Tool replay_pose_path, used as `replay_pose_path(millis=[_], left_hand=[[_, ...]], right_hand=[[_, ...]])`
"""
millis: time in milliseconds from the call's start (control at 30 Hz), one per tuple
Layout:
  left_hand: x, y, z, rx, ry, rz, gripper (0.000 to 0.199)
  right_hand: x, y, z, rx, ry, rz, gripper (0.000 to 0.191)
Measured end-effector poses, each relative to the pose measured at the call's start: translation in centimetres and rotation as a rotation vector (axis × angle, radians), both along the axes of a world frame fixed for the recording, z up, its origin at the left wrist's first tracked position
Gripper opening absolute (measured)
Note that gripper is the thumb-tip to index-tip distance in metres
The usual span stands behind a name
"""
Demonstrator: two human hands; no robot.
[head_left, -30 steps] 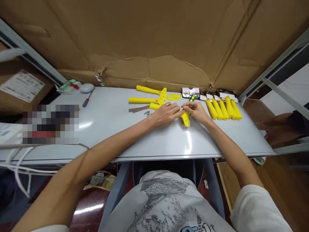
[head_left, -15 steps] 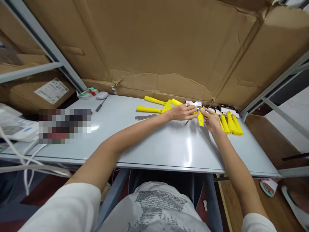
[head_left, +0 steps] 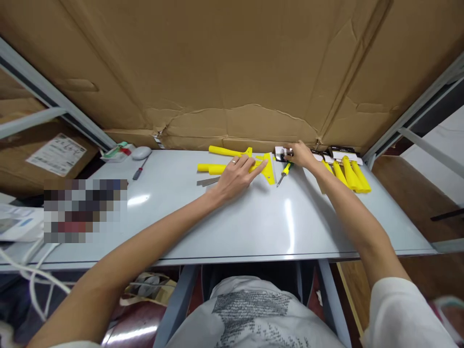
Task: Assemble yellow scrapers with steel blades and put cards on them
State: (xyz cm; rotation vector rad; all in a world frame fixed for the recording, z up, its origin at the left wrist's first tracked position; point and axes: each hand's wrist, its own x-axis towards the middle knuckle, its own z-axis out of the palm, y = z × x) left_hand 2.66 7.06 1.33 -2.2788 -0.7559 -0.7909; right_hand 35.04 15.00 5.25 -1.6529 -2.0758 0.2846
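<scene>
My left hand (head_left: 238, 175) lies over a yellow scraper (head_left: 268, 169), its fingers on the handle and its wide head showing past the fingertips. Another yellow scraper (head_left: 224, 151) is just behind that hand, close to the cardboard. My right hand (head_left: 303, 155) has its fingertips closed on a small black-and-white packet (head_left: 281, 153) at the back of the table; the fingers partly cover it. Below it lies a screwdriver (head_left: 284, 174) with a yellow-green handle. Thin grey metal blades (head_left: 209, 181) lie left of my left hand.
Several yellow handles (head_left: 350, 175) with black-and-white heads lie in a row at the right. A dark-handled screwdriver (head_left: 139, 170), a white mouse (head_left: 141, 153) and a small box (head_left: 118, 152) are at the left. Cardboard (head_left: 232, 77) walls the table's back; white cables (head_left: 32, 285) hang at the left.
My hands have drawn apart. My left hand has moved left with the yellow scraper it was working on, now laid down; my right hand has let go of it and reached back to the packet.
</scene>
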Motion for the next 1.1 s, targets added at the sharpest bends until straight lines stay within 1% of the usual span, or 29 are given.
replay_pose_path(millis=[100,200,300,367,433,467,500,533,600,633,667,733,767,833,900,967,1100], left_hand=[[-1.7,0.0,-0.6,-0.025,-0.046,0.028,0.049],[-3.0,0.3,-0.9,-0.099,-0.135,0.065,0.045],[-3.6,0.4,-1.0,-0.205,-0.285,0.083,0.047],[-3.8,0.4,-0.8,-0.254,-0.419,0.044,0.044],[-3.9,0.3,-0.3,-0.271,-0.584,-0.015,0.039],[-4.0,0.3,0.2,-0.279,-0.678,-0.042,0.039],[-4.1,0.2,0.7,-0.301,-0.78,-0.066,0.04],[-4.2,0.2,1.2,-0.345,-0.888,-0.093,0.042],[-4.3,0.1,2.1,-0.501,-1.107,-0.188,0.044],[-4.2,0.1,2.4,-0.6,-1.204,-0.255,0.044],[-4.1,0.1,2.6,-0.702,-1.279,-0.327,0.045],[-3.6,-0.1,2.6,-0.876,-1.365,-0.447,0.047],[-3.2,-0.2,2.4,-0.941,-1.383,-0.485,0.049],[-2.4,-0.4,2.1,-1.026,-1.41,-0.522,0.055],[-1.7,-0.7,1.8,-1.056,-1.446,-0.527,0.06],[-1.2,-1.0,1.5,-1.066,-1.468,-0.52,0.065],[-0.6,-1.4,1.0,-1.084,-1.437,-0.513,0.068]], right_hand=[[-0.7,1.1,-0.2,0.007,-0.167,0.03,0.052],[-1.4,1.0,-0.7,0.063,-0.256,0.035,0.05],[-1.9,0.3,-1.0,0.117,-0.271,0.008,0.04],[-1.9,-0.2,-0.7,0.163,-0.24,-0.019,0.038],[-1.7,-0.9,-0.1,0.226,-0.195,-0.065,0.041],[-1.6,-1.3,0.2,0.263,-0.154,-0.095,0.043],[-1.5,-1.9,0.4,0.291,-0.068,-0.118,0.044],[-1.4,-2.5,0.6,0.298,0.081,-0.127,0.044],[-1.6,-4.1,0.6,0.239,0.471,-0.093,0.047],[-1.8,-5.0,0.4,0.185,0.651,-0.059,0.052],[-2.2,-6.0,0.1,0.128,0.783,-0.026,0.058],[-3.1,-8.1,-0.9,0.044,0.876,0.005,0.067],[-3.6,-9.0,-1.3,0.013,0.899,0.01,0.067],[-4.6,-10.6,-2.0,-0.046,0.959,0.017,0.067],[-5.3,-11.7,-2.2,-0.089,1.009,0.026,0.067],[-5.8,-12.5,-2.1,-0.136,1.077,0.044,0.066],[-6.6,-13.5,-1.8,-0.304,1.267,0.094,0.071]])
